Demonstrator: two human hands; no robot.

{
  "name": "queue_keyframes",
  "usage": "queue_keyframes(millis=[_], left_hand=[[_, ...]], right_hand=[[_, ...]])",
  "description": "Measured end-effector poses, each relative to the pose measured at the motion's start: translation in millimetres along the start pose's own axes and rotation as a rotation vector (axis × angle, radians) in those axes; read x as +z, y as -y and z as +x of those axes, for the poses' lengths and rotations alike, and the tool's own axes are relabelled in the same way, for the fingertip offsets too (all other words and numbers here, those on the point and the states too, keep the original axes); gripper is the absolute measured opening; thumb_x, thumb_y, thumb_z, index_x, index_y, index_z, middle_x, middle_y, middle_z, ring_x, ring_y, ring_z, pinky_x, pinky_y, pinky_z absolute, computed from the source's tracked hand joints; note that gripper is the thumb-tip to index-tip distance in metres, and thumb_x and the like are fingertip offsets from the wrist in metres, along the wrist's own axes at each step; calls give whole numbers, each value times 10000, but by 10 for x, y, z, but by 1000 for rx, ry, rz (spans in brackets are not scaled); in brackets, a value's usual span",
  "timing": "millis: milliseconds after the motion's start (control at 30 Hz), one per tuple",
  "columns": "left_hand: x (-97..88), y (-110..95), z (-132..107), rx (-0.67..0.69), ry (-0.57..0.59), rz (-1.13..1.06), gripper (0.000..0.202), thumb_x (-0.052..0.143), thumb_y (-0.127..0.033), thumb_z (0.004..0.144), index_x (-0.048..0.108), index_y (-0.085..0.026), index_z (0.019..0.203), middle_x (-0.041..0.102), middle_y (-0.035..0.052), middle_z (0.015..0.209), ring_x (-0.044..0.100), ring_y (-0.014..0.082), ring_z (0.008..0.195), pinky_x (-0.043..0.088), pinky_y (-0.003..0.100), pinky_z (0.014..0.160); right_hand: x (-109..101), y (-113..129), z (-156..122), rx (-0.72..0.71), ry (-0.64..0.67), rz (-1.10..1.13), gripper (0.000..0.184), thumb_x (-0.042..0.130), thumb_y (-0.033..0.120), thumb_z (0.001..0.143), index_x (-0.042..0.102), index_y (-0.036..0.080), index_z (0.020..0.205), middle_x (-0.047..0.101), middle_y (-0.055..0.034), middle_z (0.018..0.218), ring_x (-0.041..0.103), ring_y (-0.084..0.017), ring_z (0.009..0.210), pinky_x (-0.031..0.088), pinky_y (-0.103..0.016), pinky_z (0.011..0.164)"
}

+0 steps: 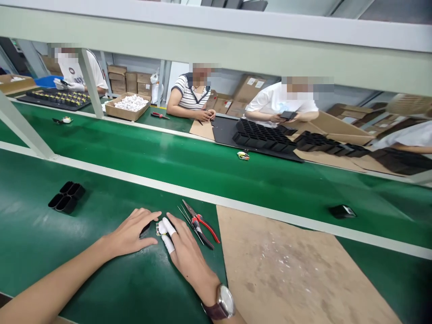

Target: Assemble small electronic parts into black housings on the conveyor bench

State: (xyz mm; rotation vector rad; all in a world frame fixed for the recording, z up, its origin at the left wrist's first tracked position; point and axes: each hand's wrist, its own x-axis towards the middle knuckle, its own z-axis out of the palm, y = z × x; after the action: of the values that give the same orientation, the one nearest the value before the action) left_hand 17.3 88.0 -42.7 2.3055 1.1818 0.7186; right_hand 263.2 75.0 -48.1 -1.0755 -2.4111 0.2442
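Observation:
My left hand [133, 231] is curved round a small black case [145, 230], which shows only in part between thumb and forefinger. Close by on the right, my right hand [187, 252] pinches a small circuit board [158, 229] with a white covering between its fingers. Two of those fingers wear white finger cots [168, 243], and a watch [225, 301] is on that wrist. The board faces the gap between my left thumb and forefinger. Beside my right hand lie red-and-black needle-nose pliers [199, 222] and thin metal tweezers [189, 222].
Several black cups [66, 198] stand on the left of the green bench. Cardboard [270, 261] covers its right part. On the conveyor [151, 155] lie a circuit board [243, 155] and a black case [342, 211]. Co-workers sit beyond. A slanted post [25, 121] rises at left.

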Motion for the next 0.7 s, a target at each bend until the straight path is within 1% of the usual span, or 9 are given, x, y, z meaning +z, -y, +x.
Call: queue_keyframes(millis=[67,133,167,267,433,500,600,667,700], left_hand=[[14,12,-10,-31,-10,-2,698,760,-390,952,441,-325,1570,677,83,1245,631,282,1100,525,426,981],[26,17,-21,-49,-12,-4,660,737,-388,968,453,-323,1561,678,79,1234,630,278,1083,527,420,964],[34,16,-24,-52,-8,-3,646,729,-396,974,459,-320,1555,676,80,1233,627,279,1082,526,420,960],[70,1,-11,-48,5,14,611,710,-416,987,474,-300,1538,671,85,1231,612,289,1099,513,435,971],[156,-25,36,-54,-17,27,564,653,-333,1015,466,-284,1544,693,80,1198,597,293,1137,513,437,960],[178,-26,43,-65,-22,27,566,656,-318,1007,472,-285,1542,696,80,1194,592,296,1150,516,440,966],[190,-19,41,-77,-15,37,565,669,-320,996,487,-283,1530,690,86,1191,584,302,1156,516,446,972],[194,-16,37,-80,-11,41,565,673,-314,991,489,-282,1525,684,88,1195,578,303,1149,515,446,970],[195,-16,36,-79,-9,41,565,675,-310,989,489,-282,1522,682,88,1196,576,303,1144,514,446,969]], right_hand=[[39,33,-31,41,-20,-122,429,474,56,993,569,131,1404,592,-195,1375,590,-323,1214,589,-502,976],[71,63,-70,59,-8,-218,329,495,108,1010,623,111,1313,631,-196,1246,610,-320,1067,608,-492,868],[85,75,-86,51,3,-258,299,493,120,1016,638,108,1277,636,-197,1224,605,-323,1045,606,-493,845],[106,96,-110,11,25,-322,268,485,119,1021,649,111,1233,629,-201,1254,584,-340,1104,587,-499,871],[137,121,-113,36,6,-278,354,504,195,1037,582,136,1377,627,-182,1266,575,-328,1090,568,-502,891],[175,143,-121,30,-6,-310,378,498,221,1041,572,113,1395,622,-206,1279,564,-344,1109,561,-517,899],[207,166,-125,-18,22,-398,335,490,218,1037,630,63,1299,613,-257,1294,547,-375,1136,553,-531,882],[176,163,-113,-22,52,-393,301,494,212,1035,657,71,1246,627,-248,1264,554,-367,1110,553,-516,859],[145,155,-103,-11,61,-360,301,501,219,1037,652,83,1260,636,-229,1241,561,-353,1086,554,-505,853]])
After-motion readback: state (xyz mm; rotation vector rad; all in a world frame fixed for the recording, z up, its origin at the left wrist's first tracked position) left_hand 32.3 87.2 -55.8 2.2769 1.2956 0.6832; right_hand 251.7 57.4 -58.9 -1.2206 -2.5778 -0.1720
